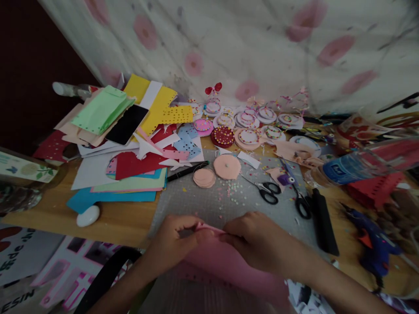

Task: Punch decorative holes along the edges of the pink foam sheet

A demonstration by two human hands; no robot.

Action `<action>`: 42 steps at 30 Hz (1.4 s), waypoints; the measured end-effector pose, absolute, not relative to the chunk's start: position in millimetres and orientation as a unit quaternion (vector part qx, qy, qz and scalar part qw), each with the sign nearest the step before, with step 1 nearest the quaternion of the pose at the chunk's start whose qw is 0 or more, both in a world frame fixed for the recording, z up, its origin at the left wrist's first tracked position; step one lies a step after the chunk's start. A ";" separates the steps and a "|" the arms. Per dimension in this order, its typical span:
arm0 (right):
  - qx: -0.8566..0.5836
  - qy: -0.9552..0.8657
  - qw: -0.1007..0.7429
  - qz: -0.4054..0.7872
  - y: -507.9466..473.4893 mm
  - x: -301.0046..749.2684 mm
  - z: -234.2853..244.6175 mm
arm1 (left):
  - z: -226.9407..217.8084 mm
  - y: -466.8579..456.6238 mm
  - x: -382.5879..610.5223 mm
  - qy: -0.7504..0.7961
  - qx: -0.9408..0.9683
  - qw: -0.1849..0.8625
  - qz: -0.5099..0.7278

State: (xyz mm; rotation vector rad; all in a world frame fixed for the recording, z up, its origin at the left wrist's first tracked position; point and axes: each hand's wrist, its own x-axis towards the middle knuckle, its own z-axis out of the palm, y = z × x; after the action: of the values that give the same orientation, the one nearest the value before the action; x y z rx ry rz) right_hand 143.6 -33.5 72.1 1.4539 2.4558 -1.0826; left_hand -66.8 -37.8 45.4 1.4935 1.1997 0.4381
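My left hand point(173, 240) and my right hand point(253, 237) meet near the front edge of a grey cutting mat point(225, 200). Both pinch the top edge of a pink paper sheet point(225, 264), which hangs down towards me under the hands. The fingers of each hand are closed on the paper's fold. Beyond the hands lie two peach paper circles point(216, 172) among scattered confetti dots.
A black-handled pair of scissors point(266, 191) and another pair point(299, 198) lie on the mat's right. A black pen point(187, 171), coloured paper stack point(124, 174), phone point(127, 124), decorated paper discs point(248, 124), blue glue gun point(373, 244) and white glue bottle point(87, 215) crowd the wooden table point(124, 220).
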 end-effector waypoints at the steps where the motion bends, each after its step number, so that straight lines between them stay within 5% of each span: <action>1: 0.478 0.801 0.049 -0.357 -33.0 143.6 72.8 | 45.7 -38.0 -65.5 0.496 0.640 0.559 0.178; 13: 0.445 0.764 -0.020 -0.467 -24.7 139.8 71.9 | 46.9 -34.4 -58.9 0.461 0.662 0.553 0.208; 27: 0.429 0.687 0.033 -0.586 -29.1 210.8 56.3 | 40.4 -21.5 -96.7 0.519 0.629 0.523 0.247; 37: 0.437 0.782 0.048 -0.443 -41.3 209.3 71.6 | 55.2 -12.8 -79.9 0.427 0.722 0.543 0.043; 42: 0.409 0.737 0.034 -0.537 -47.0 216.2 64.9 | 58.5 -22.4 -80.9 0.406 0.757 0.509 0.047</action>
State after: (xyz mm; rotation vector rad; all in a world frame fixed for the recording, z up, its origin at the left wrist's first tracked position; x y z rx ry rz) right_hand 216.2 -47.0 64.9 1.2590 2.2670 -1.6511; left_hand -80.9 -22.4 58.5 1.8238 0.9789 0.1123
